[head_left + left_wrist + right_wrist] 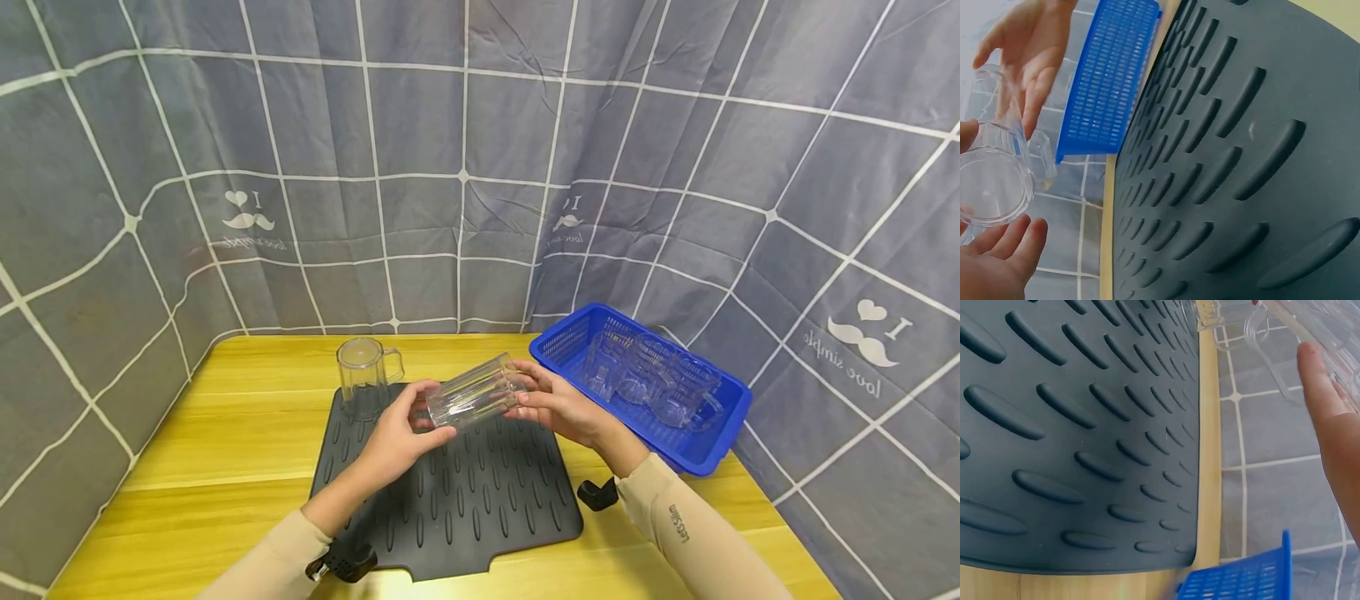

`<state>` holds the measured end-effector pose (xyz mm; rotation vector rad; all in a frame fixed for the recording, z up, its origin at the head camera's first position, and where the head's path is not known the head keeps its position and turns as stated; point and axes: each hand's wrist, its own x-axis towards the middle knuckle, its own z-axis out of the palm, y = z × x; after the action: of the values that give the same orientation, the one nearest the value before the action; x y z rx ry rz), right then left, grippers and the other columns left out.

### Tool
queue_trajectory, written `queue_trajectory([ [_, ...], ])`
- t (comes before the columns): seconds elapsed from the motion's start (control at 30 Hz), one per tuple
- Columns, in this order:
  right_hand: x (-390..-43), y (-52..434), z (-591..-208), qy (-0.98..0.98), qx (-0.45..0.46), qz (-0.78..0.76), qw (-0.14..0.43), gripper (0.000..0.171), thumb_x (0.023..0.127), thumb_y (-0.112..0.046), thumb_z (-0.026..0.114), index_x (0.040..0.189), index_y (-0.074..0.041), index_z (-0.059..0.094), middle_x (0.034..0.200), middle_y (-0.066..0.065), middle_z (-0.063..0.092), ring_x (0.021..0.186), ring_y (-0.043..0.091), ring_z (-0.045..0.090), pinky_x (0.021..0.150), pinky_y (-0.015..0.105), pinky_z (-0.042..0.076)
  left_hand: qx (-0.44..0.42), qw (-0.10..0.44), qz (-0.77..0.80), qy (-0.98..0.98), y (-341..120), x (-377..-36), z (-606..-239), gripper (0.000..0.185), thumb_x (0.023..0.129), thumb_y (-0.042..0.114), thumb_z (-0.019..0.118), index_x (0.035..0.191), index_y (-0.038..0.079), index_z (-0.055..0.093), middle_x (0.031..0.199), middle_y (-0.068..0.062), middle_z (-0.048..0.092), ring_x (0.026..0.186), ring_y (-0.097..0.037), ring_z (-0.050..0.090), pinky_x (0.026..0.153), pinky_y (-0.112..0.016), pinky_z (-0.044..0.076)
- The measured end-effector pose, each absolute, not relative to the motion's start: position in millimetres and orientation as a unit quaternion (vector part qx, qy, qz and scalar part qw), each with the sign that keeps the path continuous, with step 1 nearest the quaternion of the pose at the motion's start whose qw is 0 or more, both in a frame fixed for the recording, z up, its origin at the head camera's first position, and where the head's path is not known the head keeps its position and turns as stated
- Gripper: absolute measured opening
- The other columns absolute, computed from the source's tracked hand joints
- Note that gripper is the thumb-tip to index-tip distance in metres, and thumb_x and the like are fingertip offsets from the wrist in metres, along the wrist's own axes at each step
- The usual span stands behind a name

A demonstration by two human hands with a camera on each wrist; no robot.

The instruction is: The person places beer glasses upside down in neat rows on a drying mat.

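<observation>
Clear mug (364,372) stands upright at the far left corner of the dark ribbed mat (450,500). Next, the left hand (401,433) curls its fingers around the base end of a clear glass (472,392), held on its side in the air over the mat. The right hand (555,404) grips the glass's other end. Farther right, a blue basket (705,458) on the yellow table (225,433) holds more clear mugs (660,383).
</observation>
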<state>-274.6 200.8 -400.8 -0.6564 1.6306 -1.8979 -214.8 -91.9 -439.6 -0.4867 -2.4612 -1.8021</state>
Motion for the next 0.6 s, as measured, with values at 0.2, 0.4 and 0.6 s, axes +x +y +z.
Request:
queue_trajectory([
  [0.2,-278,203,-403,0.608,-0.239,-0.701,0.287,0.08,0.098,-0.014,0.065,0.16,-0.004,0.016,0.154,0.018,0.038,0.124,0.02,0.06,0.111,0.054,0.041,-0.164,0.038,-0.6,-0.782,-95,-219,-430,0.071,0.085,0.024,0.083,0.145,0.015,0.047,0.144,-0.01,0.05,0.128,-0.031,0.056,0.097,-0.037,0.054],
  [0.4,-283,203,-408,0.646,-0.227,-0.673,0.278,0.077,0.099,-0.016,0.063,0.161,-0.009,0.019,0.162,0.018,0.029,0.133,0.024,0.052,0.108,0.044,0.048,-0.178,0.061,-0.583,-0.79,-103,-226,-418,0.068,0.085,0.023,0.083,0.144,0.018,0.049,0.136,-0.011,0.054,0.122,-0.03,0.061,0.093,-0.035,0.057],
  [0.6,-289,204,-412,0.671,-0.22,-0.657,0.266,0.068,0.103,-0.013,0.055,0.162,-0.012,0.02,0.162,0.018,0.03,0.142,0.035,0.043,0.108,0.043,0.048,-0.173,0.084,-0.544,-0.817,-116,-235,-409,0.069,0.082,0.027,0.085,0.142,0.022,0.052,0.134,-0.007,0.055,0.121,-0.029,0.062,0.093,-0.04,0.057],
])
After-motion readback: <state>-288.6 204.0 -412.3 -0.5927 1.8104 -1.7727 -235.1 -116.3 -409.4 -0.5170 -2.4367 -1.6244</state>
